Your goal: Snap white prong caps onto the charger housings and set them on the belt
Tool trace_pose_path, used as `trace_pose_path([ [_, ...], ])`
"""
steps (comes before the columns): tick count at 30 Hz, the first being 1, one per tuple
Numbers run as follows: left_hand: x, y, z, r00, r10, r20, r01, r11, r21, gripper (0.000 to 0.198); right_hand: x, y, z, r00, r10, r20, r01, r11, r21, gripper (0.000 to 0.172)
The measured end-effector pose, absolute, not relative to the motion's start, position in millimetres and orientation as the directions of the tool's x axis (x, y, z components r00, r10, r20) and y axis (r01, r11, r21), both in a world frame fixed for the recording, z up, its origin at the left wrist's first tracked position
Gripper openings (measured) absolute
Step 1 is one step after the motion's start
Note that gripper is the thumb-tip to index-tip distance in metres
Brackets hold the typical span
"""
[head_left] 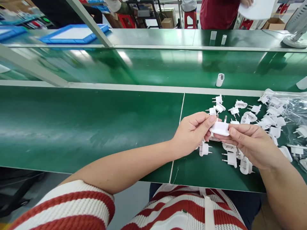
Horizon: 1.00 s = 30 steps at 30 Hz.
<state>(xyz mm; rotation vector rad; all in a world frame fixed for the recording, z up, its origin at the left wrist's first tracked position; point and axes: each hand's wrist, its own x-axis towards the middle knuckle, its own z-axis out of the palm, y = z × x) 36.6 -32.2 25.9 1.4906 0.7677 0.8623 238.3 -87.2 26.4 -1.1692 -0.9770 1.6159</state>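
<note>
A white two-pin plug piece (220,128) is held above the green bench top, pins pointing up. My left hand (192,132) pinches its left end with closed fingers. My right hand (251,142) grips its right end from below, fingers curled. Several more white plug pieces (236,111) lie scattered on the bench just beyond and under my hands, and others (231,158) rest nearer me.
A clear plastic bag (292,115) with more plug pieces lies at the right. One white cap (220,80) stands on the green conveyor belt (144,67) behind. A blue tray (73,33) and a fan base (295,41) sit on the far bench; a person in red stands beyond.
</note>
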Motion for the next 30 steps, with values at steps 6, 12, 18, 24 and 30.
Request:
trace_pose_path([
  [6, 51.3, 22.4, 11.2, 0.555, 0.824, 0.111, 0.079, -0.185, 0.98, 0.036, 232.7, -84.0, 23.0, -0.009, 0.973, -0.23, -0.064, -0.23, -0.971, 0.044],
  [12, 103.9, 151.2, -5.3, 0.205, 0.969, 0.138, 0.526, -0.228, 0.82, 0.062, 230.4, -77.1, 14.6, 0.043, 0.998, -0.053, 0.089, -0.057, -0.994, 0.036],
  [18, 128.8, 192.4, -16.7, 0.2, 0.977, 0.08, 0.568, -0.182, 0.802, 0.031, 238.9, -68.1, 9.8, 0.196, 0.972, -0.128, -0.074, -0.116, -0.991, 0.043],
  [24, 78.0, 142.1, -3.7, 0.239, 0.96, 0.148, 0.458, -0.246, 0.854, 0.024, 239.9, -69.2, 21.2, 0.145, 0.962, -0.233, -0.344, -0.172, -0.923, 0.043],
  [30, -26.2, 45.7, 2.6, 0.337, 0.926, 0.172, 0.275, -0.272, 0.922, 0.046, 228.0, -86.6, 27.0, -0.122, 0.969, -0.216, -0.26, -0.241, -0.935, 0.039],
])
